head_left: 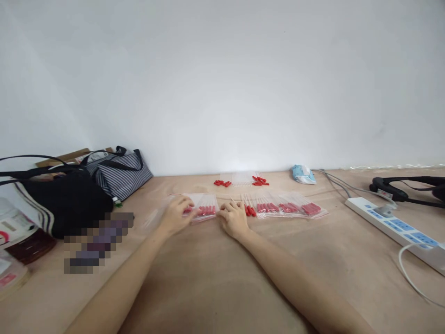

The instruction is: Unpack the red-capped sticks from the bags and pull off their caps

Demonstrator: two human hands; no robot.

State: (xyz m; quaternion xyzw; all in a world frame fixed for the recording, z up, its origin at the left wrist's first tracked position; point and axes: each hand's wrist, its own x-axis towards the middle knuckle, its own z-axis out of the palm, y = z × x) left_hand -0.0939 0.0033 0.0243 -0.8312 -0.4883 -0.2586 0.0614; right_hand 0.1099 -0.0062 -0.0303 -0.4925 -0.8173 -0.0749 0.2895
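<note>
A: Pose?
B: Forearms extend from the lower edge towards frame centre. Left hand palm down, thumb and fingers spread over the left part of a clear bag. Right hand curled at the bag's right edge; whether it pinches anything, cannot tell.
A: Red-tipped sticks?
B: In that bag, mid-frame, between the hands. Other red pieces just right of the right hand.
</note>
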